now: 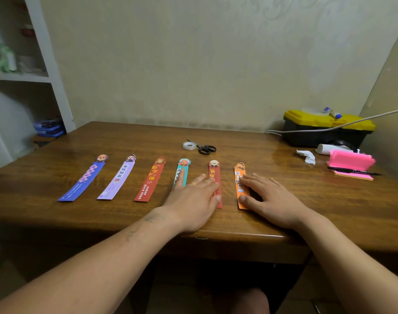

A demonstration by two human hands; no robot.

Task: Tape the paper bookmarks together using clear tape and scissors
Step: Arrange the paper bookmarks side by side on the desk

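Several paper bookmarks lie in a row on the wooden table (125, 214): blue (82, 181), lilac (118, 179), red (151, 181), teal (184, 165), dark red (214, 169) and orange (240, 175). My left hand (193, 198) lies flat with straight fingers across the teal and dark red bookmarks. My right hand (268, 198) rests flat on the orange bookmark, fingers spread. Behind the row sit a roll of clear tape (189, 145) and black scissors (205, 148), side by side and untouched.
At the back right stands a black toolbox with a yellow lid (327, 129), a white cable (329, 128) crossing it. Crumpled tissue (306, 156), a pink sticky-note block (349, 163) and a black pen (354, 172) lie in front. White shelves (51, 64) rise at left.
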